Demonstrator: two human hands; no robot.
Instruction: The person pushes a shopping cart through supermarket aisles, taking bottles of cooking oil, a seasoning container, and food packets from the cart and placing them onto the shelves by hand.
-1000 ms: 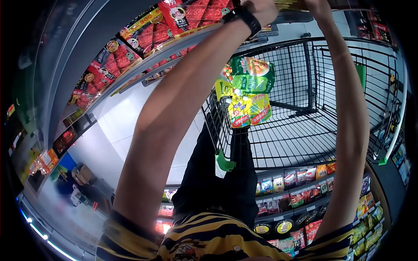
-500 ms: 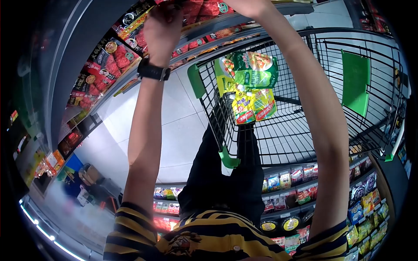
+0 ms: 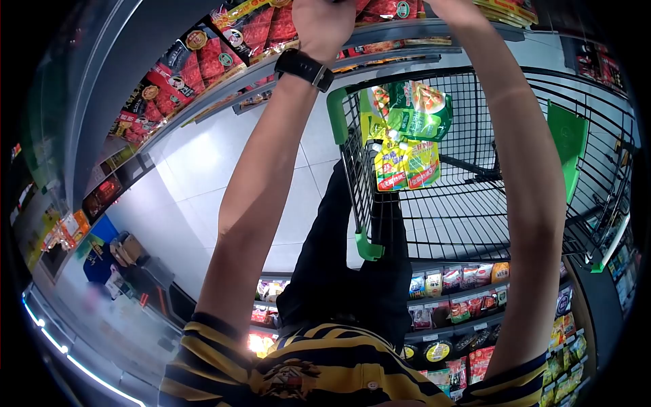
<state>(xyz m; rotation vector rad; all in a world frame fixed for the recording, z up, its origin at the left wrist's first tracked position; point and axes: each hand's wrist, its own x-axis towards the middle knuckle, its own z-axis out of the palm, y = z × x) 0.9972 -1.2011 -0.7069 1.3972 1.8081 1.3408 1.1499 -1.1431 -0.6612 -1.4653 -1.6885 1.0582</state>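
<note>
My left hand (image 3: 324,27), with a black watch (image 3: 303,69) on the wrist, reaches to the shelf at the top edge. Its fingers are cut off or in shadow, so I cannot make out what they touch. My right hand (image 3: 453,9) is over the same shelf further right, its fingers out of frame. Around the hands lie rows of red and black food packets (image 3: 220,60) with green round logos. Below my right forearm, a black wire shopping cart (image 3: 468,230) holds green pouches (image 3: 427,115) and yellow spouted pouches (image 3: 407,166).
The cart has green corner pieces (image 3: 337,117) and a green panel (image 3: 567,146). Behind my legs stand shelves with several bagged snacks (image 3: 461,278). A light tiled floor (image 3: 203,173) lies left of the cart. Brown boxes (image 3: 125,249) stand at lower left.
My left hand has moved right along the packet shelf. My right hand has also shifted right, toward the shelf's end. The cart appears slightly further right in view.
</note>
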